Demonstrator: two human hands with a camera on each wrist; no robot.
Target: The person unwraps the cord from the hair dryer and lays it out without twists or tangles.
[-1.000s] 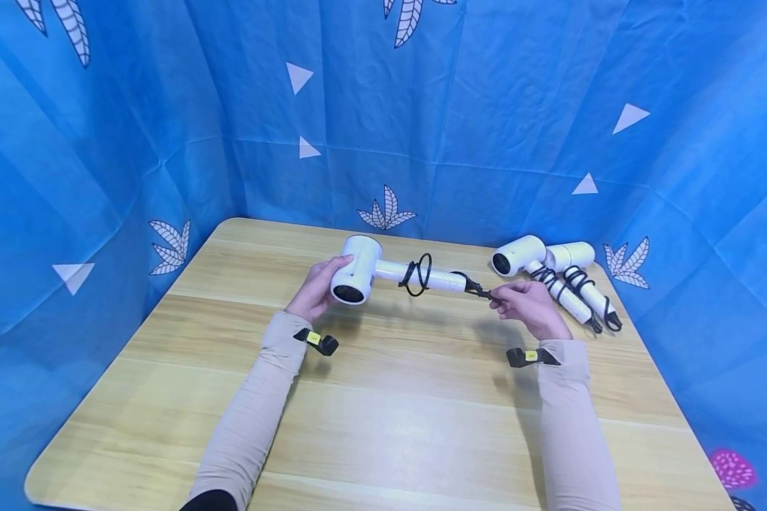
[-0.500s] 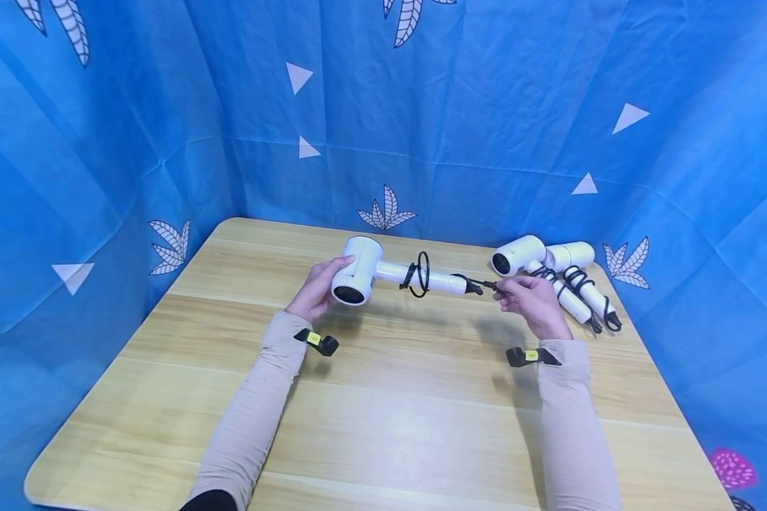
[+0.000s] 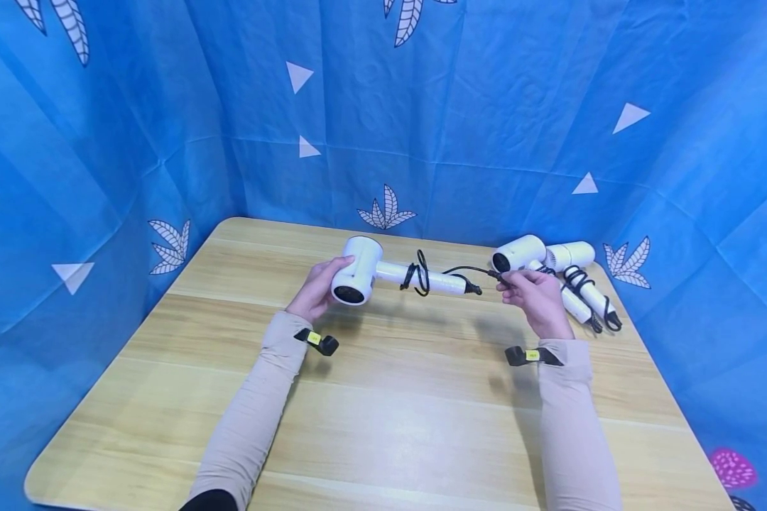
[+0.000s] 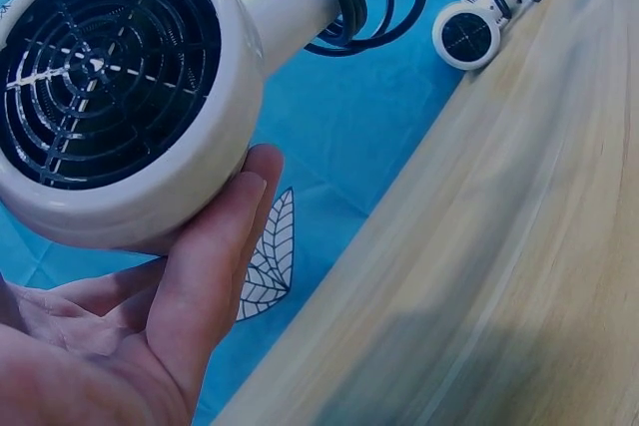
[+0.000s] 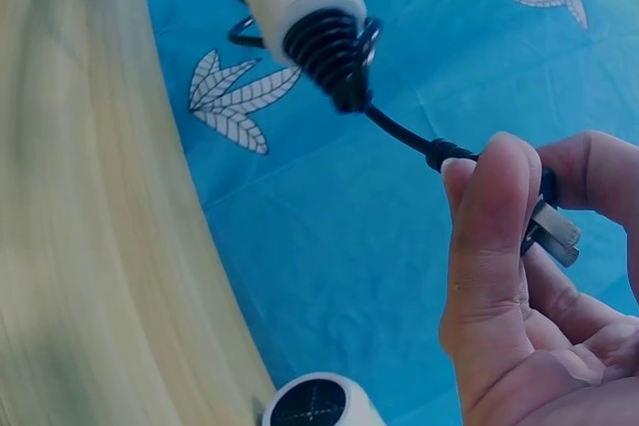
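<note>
Since the earlier frame, the plug (image 5: 552,230) has shifted slightly up and to the right with the right hand (image 3: 537,301), and a thin run of cord (image 3: 466,268) now arcs free above the end of the handle (image 3: 444,282). For the work in hand, I judge this means the plug end has come loose from beside the handle, while the coils (image 3: 420,273) farther along remain wound round it.

Looking through the right wrist camera, I see thumb and fingers closed in a narrow pinch on the plug, its metal prongs poking out between them. Over on the other side, the left hand (image 3: 319,289) grips the barrel of the white hair dryer (image 3: 361,257); its fingers are spread only as far as the barrel's width and press along its side. How firm that hold is, I cannot tell.

I have the dryer lying sideways in the air over the table (image 3: 383,426), handle pointing right, a shadow below. Two more dryers, the nearer one (image 3: 520,254) and the farther one (image 3: 570,253), lie together at the back right, behind the right hand.
</note>
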